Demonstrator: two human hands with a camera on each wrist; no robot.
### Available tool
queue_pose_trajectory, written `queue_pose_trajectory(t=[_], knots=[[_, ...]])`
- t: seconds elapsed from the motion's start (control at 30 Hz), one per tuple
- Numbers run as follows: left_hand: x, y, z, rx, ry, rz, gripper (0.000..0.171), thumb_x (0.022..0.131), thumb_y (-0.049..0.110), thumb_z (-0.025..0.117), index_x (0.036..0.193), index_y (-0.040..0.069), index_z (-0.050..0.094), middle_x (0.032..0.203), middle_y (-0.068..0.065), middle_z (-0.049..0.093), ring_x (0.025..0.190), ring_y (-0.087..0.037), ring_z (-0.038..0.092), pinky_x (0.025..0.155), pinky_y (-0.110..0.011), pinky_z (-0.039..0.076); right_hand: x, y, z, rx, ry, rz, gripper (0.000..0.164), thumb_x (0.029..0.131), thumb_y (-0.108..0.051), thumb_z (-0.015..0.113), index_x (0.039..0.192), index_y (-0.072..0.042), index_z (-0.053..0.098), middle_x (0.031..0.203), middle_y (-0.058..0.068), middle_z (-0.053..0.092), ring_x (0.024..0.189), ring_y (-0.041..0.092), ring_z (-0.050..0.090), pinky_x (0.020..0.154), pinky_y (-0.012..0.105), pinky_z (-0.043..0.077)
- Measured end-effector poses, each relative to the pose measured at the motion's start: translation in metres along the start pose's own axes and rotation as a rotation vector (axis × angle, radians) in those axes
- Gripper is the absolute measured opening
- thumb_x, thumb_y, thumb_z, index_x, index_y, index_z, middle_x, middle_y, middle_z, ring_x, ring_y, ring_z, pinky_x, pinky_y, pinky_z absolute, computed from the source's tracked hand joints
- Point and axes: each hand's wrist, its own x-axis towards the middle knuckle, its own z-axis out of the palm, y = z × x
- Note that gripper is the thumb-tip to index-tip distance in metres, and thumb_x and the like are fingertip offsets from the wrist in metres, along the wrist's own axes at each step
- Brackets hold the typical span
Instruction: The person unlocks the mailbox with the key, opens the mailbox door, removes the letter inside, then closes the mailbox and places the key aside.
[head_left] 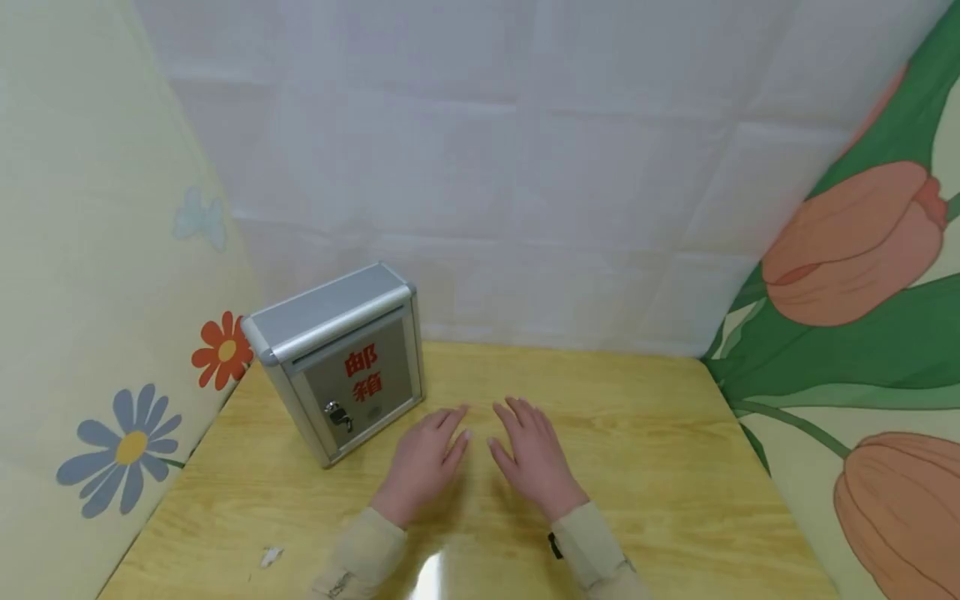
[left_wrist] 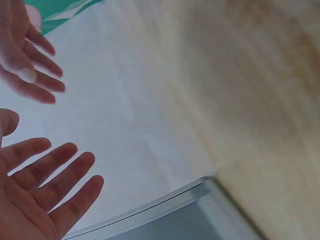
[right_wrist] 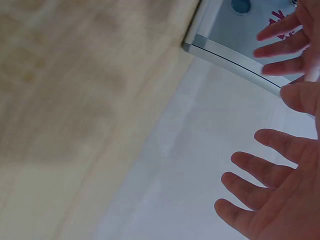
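- Beige cloth sleeves (head_left: 367,546) are nearest, over a yellowish wood-grain tabletop (head_left: 675,467) with a glossy shine – I'd guess things slide on it fairly easily.
- Left hand (head_left: 423,458) holds nothing: fingers spread and fairly straight. It's the one closer to the box, near it but not touching.
- Right hand (head_left: 536,458), same deal: bare, fingers spread, well apart from the box. There's a gap between the two hands.
- Silver-grey, metal-looking upright box with rounded bright trim and red Chinese characters (head_left: 330,367): it stands at the back left of the table, just past the left hand, front angled toward the hands. Looks like thin panels in a stiff frame, so my bet is rigid, hollow and not too heavy – can't tell what's inside though.
- Silver lock with what looks like a dangling key (head_left: 339,415), low on the left of the front: don't use it as a handle, that's probably the delicate bit.
- For a hold I'd put a flat palm on each side wall, low down. The smooth trim might slip under fingertips, and the panels could dent if squeezed mid-face.
- White creased cloth backdrop (head_left: 525,183) hangs behind it all, so watch for the rear corners snagging it.
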Motion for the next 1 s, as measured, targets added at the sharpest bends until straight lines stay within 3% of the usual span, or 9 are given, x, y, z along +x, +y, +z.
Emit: queue_pose_trajectory(t=[0.2, 0.37, 0.53, 0.63, 0.77, 1.0], knots=[[0.012, 0.004, -0.054, 0.019, 0.198, 0.091, 0.037, 0.094, 0.021, 0.060, 0.123, -0.001, 0.061, 0.117, -0.017, 0.060, 0.105, -0.033, 0.058, 0.089, -0.047, 0.046, 0.023, -0.004, -0.016, 0.010, 0.042, -0.062, 0.052, 0.095, -0.030, 0.059, 0.138, -0.003, 0.047, 0.137, 0.019, 0.046, 0.127, 0.035, 0.042, 0.104, 0.051, 0.031], [0.022, -0.005, -0.100, 0.058, 0.350, 0.133, 0.039, 0.097, 0.026, 0.052, 0.122, -0.002, 0.061, 0.123, -0.020, 0.057, 0.117, -0.039, 0.051, 0.100, -0.052, 0.035, 0.040, -0.010, -0.035, 0.029, 0.057, -0.109, 0.051, 0.096, -0.029, 0.058, 0.138, -0.003, 0.047, 0.140, 0.019, 0.042, 0.127, 0.034, 0.041, 0.103, 0.050, 0.032], [0.031, -0.018, -0.140, 0.068, 0.529, 0.148, 0.040, 0.096, 0.027, 0.050, 0.116, -0.005, 0.065, 0.120, -0.024, 0.059, 0.115, -0.043, 0.050, 0.102, -0.054, 0.031, 0.058, -0.019, -0.051, 0.028, 0.069, -0.155, 0.050, 0.097, -0.030, 0.056, 0.138, -0.004, 0.046, 0.143, 0.019, 0.040, 0.129, 0.034, 0.039, 0.104, 0.049, 0.030], [0.034, -0.030, -0.158, 0.082, 0.590, 0.095, 0.040, 0.094, 0.026, 0.051, 0.113, -0.006, 0.065, 0.120, -0.025, 0.058, 0.116, -0.044, 0.049, 0.103, -0.054, 0.029, 0.072, -0.026, -0.059, 0.001, 0.081, -0.188, 0.051, 0.096, -0.030, 0.057, 0.139, -0.004, 0.045, 0.143, 0.020, 0.039, 0.130, 0.034, 0.037, 0.106, 0.047, 0.029], [0.031, -0.052, -0.173, 0.117, 0.631, -0.031, 0.037, 0.094, 0.023, 0.052, 0.113, -0.006, 0.064, 0.123, -0.026, 0.056, 0.118, -0.045, 0.046, 0.106, -0.054, 0.025, 0.092, -0.039, -0.068, -0.051, 0.082, -0.237, 0.054, 0.096, -0.031, 0.056, 0.141, -0.004, 0.042, 0.144, 0.019, 0.038, 0.131, 0.033, 0.036, 0.107, 0.045, 0.028], [0.020, -0.082, -0.177, 0.083, 0.593, -0.246, 0.030, 0.094, 0.014, 0.056, 0.115, -0.006, 0.064, 0.130, -0.028, 0.048, 0.122, -0.047, 0.040, 0.104, -0.057, 0.025, 0.121, -0.070, -0.076, -0.041, 0.018, -0.294, 0.058, 0.097, -0.034, 0.054, 0.144, -0.005, 0.038, 0.147, 0.019, 0.034, 0.135, 0.031, 0.032, 0.110, 0.042, 0.024]])
